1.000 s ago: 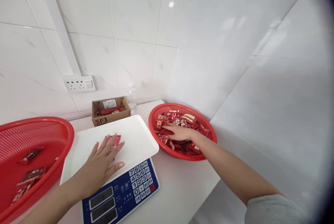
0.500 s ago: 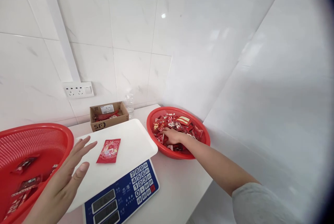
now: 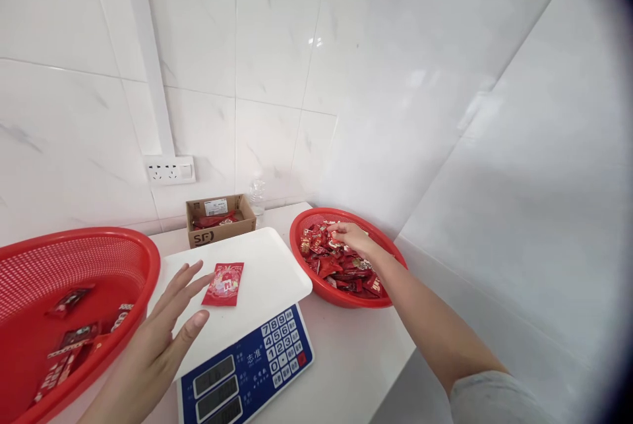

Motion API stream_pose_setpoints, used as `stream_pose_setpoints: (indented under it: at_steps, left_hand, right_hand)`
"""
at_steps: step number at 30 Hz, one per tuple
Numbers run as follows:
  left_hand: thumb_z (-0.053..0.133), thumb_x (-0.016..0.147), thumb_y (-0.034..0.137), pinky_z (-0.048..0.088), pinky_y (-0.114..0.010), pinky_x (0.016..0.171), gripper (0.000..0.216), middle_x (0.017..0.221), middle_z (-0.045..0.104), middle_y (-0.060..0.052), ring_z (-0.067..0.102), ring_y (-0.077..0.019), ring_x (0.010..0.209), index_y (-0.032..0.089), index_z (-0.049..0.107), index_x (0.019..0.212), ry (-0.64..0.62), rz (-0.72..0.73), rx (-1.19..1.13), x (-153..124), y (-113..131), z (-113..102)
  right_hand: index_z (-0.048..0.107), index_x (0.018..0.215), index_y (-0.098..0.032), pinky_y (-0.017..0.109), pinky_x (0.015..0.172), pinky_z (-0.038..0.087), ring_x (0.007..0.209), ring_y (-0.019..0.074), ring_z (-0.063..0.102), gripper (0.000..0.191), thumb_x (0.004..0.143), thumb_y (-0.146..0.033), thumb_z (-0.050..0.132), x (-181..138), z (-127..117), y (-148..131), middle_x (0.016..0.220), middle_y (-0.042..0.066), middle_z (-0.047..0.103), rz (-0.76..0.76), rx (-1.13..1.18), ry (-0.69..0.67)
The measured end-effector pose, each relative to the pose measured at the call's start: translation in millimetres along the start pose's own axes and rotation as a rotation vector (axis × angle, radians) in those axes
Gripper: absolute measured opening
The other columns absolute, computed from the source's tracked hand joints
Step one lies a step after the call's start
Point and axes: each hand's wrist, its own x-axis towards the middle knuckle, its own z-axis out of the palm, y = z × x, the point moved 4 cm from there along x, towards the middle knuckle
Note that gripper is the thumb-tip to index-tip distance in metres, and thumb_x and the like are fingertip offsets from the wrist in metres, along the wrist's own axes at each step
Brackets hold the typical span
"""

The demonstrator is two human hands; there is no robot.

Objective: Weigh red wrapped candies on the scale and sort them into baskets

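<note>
The fingers of your left hand [image 3: 157, 341] are open wide, right beside the red packet [image 3: 224, 284] that lies on the white scale tray [image 3: 271, 264]. Your right hand [image 3: 355, 239] bends its fingers over the little packets [image 3: 341, 268] in the red basket [image 3: 329, 290], but I can't tell if they grip one.

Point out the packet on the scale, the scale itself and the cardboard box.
packet [image 3: 223, 285]: head view, middle of its printed face
scale [image 3: 260, 299]: head view, bare part of its white tray
cardboard box [image 3: 227, 233]: head view, outside of its front wall
</note>
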Motion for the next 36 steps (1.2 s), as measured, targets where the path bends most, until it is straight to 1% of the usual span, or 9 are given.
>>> stream_pose_setpoints:
  at_steps: [4, 7, 10, 14, 22, 26, 29, 33, 36]
  left_hand:
    - [0.037, 0.089, 0.046, 0.032, -0.05, 0.105, 0.043, 0.142, 0.04, 0.0, 0.022, -0.0259, 0.136, 0.032, 0.044, 0.129, -0.089, -0.021, 0.101, 4, -4, 11]
    - [0.037, 0.088, 0.048, 0.022, -0.057, 0.106, 0.044, 0.139, 0.044, -0.003, 0.019, -0.0296, 0.136, 0.028, 0.053, 0.124, -0.251, -0.01, 0.226, 6, -3, 24]
    - [0.038, 0.087, 0.052, 0.02, -0.06, 0.106, 0.048, 0.139, 0.043, -0.006, 0.019, -0.0318, 0.135, 0.027, 0.052, 0.126, -0.369, 0.02, 0.296, 5, 2, 33]
    - [0.034, 0.088, 0.054, 0.02, -0.058, 0.106, 0.05, 0.138, 0.046, -0.006, 0.025, -0.031, 0.134, 0.027, 0.05, 0.127, -0.407, 0.009, 0.314, 3, 2, 35]
    - [0.031, 0.091, 0.045, 0.023, -0.053, 0.106, 0.04, 0.127, 0.055, -0.006, 0.046, -0.0229, 0.121, 0.026, 0.054, 0.117, -0.377, -0.007, 0.202, 4, -3, 25]
    - [0.034, 0.091, 0.042, 0.027, -0.052, 0.104, 0.033, 0.119, 0.058, -0.005, 0.053, -0.0213, 0.11, 0.027, 0.058, 0.11, -0.325, -0.005, 0.198, 6, -10, 22]
    - [0.036, 0.09, 0.042, 0.029, -0.051, 0.103, 0.031, 0.117, 0.059, -0.004, 0.054, -0.022, 0.11, 0.028, 0.06, 0.104, -0.317, -0.004, 0.216, 6, -16, 23]
    - [0.038, 0.088, 0.044, 0.029, -0.053, 0.103, 0.031, 0.117, 0.06, -0.003, 0.054, -0.0236, 0.111, 0.03, 0.063, 0.101, -0.298, 0.006, 0.238, 6, -21, 24]
    - [0.038, 0.088, 0.047, 0.029, -0.055, 0.103, 0.034, 0.119, 0.06, -0.004, 0.052, -0.0252, 0.115, 0.031, 0.062, 0.105, -0.273, -0.009, 0.253, 5, -26, 26]
  right_hand:
    - [0.055, 0.114, -0.019, 0.028, 0.078, 0.049, 0.096, 0.0163, 0.06, 0.037, 0.077, -0.02, 0.055, -9, 41, -42, 0.11, 0.008, 0.063, -0.105, 0.103, -0.039]
    - [0.054, 0.115, -0.019, 0.031, 0.076, 0.05, 0.087, 0.0156, 0.063, 0.037, 0.077, -0.021, 0.055, -25, 87, -80, 0.106, 0.007, 0.065, -0.258, 0.181, -0.215]
    - [0.053, 0.12, -0.023, 0.037, 0.085, 0.048, 0.093, 0.0176, 0.061, 0.04, 0.079, -0.024, 0.054, -44, 123, -106, 0.12, 0.007, 0.059, -0.403, 0.017, -0.314]
    - [0.053, 0.124, -0.028, 0.043, 0.105, 0.03, 0.128, 0.0238, 0.035, 0.044, 0.081, -0.02, 0.051, -63, 148, -118, 0.142, 0.006, 0.038, -0.562, -0.25, -0.268]
    - [0.05, 0.128, -0.023, 0.035, 0.104, 0.033, 0.124, 0.019, 0.042, 0.043, 0.086, -0.015, 0.041, -68, 186, -129, 0.137, 0.006, 0.046, -0.677, -0.218, -0.314]
    - [0.046, 0.13, -0.026, 0.036, 0.105, 0.032, 0.127, 0.0179, 0.038, 0.045, 0.086, -0.018, 0.044, -60, 181, -136, 0.14, 0.004, 0.041, -0.72, -0.215, -0.326]
    - [0.045, 0.13, -0.025, 0.039, 0.107, 0.028, 0.129, 0.018, 0.035, 0.046, 0.084, -0.019, 0.046, -41, 150, -124, 0.14, 0.006, 0.041, -0.67, -0.25, -0.227]
    - [0.043, 0.131, -0.022, 0.034, 0.106, 0.028, 0.127, 0.0162, 0.037, 0.046, 0.086, -0.018, 0.041, 3, 91, -78, 0.138, 0.006, 0.043, -0.383, -0.443, -0.007]
    - [0.047, 0.128, -0.015, 0.038, 0.1, 0.034, 0.122, 0.0233, 0.045, 0.044, 0.084, -0.017, 0.044, 29, 61, -37, 0.131, 0.014, 0.05, -0.222, -0.531, -0.024]
